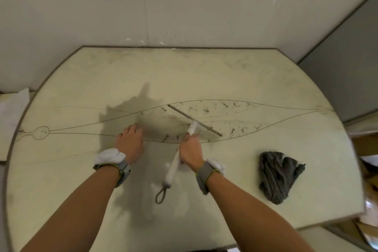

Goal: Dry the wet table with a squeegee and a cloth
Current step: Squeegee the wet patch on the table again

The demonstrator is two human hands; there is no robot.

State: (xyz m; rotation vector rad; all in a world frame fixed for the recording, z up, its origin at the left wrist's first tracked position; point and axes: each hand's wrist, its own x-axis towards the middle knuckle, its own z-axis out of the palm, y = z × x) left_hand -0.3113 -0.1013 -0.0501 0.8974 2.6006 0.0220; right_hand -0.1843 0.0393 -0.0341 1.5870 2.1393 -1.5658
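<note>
Pale table [204, 80] abuts a wall. Right hand [191, 152] grips the squeegee [192, 127] mid-table; left hand [131, 141] rests flat, empty. Keep blade flush, pull evenly. Cloth [278, 176] lies right.

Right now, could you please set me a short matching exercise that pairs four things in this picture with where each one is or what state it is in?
Things:
1. left hand
2. right hand
3. cloth
4. squeegee blade

Places or states:
A. lies crumpled on the table, right of both arms, held by nobody
B. rests flat and open on the tabletop
C. closed around the white handle
D. lies slantwise on the table among dark specks, beyond the hands

Right pairs: 1-B, 2-C, 3-A, 4-D.
</note>
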